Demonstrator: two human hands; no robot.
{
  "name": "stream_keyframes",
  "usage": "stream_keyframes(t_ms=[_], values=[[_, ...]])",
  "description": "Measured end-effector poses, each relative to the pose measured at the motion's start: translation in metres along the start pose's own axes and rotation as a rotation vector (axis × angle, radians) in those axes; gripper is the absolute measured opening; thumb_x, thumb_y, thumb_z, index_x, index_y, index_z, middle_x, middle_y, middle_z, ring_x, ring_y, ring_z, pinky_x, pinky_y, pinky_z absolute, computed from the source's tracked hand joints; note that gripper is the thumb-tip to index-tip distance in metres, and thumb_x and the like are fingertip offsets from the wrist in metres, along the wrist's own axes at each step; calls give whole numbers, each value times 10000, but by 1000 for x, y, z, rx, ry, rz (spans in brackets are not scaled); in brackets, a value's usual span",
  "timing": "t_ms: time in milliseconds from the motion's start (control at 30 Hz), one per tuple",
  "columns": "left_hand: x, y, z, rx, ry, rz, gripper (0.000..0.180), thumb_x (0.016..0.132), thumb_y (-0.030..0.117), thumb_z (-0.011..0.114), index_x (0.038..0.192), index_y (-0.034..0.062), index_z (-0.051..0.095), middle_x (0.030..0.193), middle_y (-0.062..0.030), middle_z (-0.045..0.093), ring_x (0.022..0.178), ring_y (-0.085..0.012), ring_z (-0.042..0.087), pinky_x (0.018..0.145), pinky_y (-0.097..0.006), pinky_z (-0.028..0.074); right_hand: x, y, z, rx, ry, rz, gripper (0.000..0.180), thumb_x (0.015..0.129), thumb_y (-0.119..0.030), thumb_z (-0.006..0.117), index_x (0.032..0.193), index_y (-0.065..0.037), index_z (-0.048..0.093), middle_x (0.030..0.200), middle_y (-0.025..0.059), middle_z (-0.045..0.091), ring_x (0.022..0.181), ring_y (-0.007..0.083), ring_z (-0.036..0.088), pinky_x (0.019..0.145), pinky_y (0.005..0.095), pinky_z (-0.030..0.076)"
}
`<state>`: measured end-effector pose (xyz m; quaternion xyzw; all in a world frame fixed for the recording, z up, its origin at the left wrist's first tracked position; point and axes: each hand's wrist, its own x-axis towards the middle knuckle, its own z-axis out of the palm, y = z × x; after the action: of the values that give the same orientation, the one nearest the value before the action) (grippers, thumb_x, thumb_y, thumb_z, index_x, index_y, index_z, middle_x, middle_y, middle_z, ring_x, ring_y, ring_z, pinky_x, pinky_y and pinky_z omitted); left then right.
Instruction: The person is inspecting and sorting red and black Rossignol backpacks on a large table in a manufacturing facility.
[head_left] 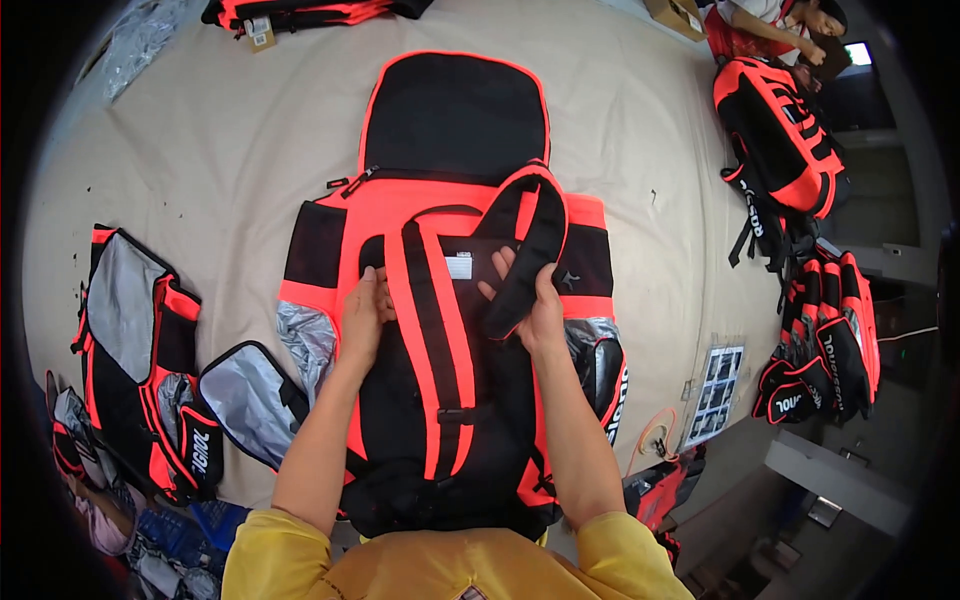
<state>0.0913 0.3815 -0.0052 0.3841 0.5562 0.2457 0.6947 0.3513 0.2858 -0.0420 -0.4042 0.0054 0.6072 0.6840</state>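
At the black strap (545,235), right hand (541,315) has fingers loosely spread, strap between them and thumb; left hand (366,315) curls beside orange-edged strap (400,290), pinch unclear. Backpack (495,430) lies beneath both, on beige table (660,140).

you get bright, even light around your left hand (366,315) and right hand (535,310), both fairly crisp. the pale tabletop (675,270) about your grip carries only soft shadows. silver lining (303,340) just left of it shows a patchy sheen, while the black flap (455,110) ahead loses detail. well right of your hold, the room (730,515) turns dim. farthest out from your hands, straight edges bow, forms soften and black frames your view.
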Motion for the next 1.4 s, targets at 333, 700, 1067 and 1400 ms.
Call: stream_keyframes(t_ms=[333,700,1067,1400], values=[[-201,-11,55,1104,53,624,1080,748,427,921,1570,5,361,1506,-384,426,1251,-528,552,947,-581,497,9,-2,1,-39,-57,-21,770,1091,-633,331,1619,-72,336,1667,168,399,1577,321,344,1179,667,415],[-6,37,-34,-911,-280,89,765,910,155,472,1607,-107,297,1552,-295,511,1447,-438,504,1200,-517,432,-4,3,1,15,8,-48,736,1103,-583,385,1573,-18,353,1606,203,466,1515,362,440,1136,647,484],[37,-14,-27,-987,-290,-1,685,920,244,530,1511,-95,455,1573,-306,483,1520,-453,407,1271,-555,332,2,-5,3,-63,81,-36,765,1101,-617,364,1599,-36,349,1623,154,476,1529,292,439,1164,571,468],[-11,8,-36,-591,-312,12,624,1000,289,564,1532,-16,450,1410,-190,655,1296,-320,644,1103,-438,507,-33,-11,41,-286,141,-5,720,1107,-618,340,1488,-17,450,1260,161,686,1166,291,684,989,508,582]])
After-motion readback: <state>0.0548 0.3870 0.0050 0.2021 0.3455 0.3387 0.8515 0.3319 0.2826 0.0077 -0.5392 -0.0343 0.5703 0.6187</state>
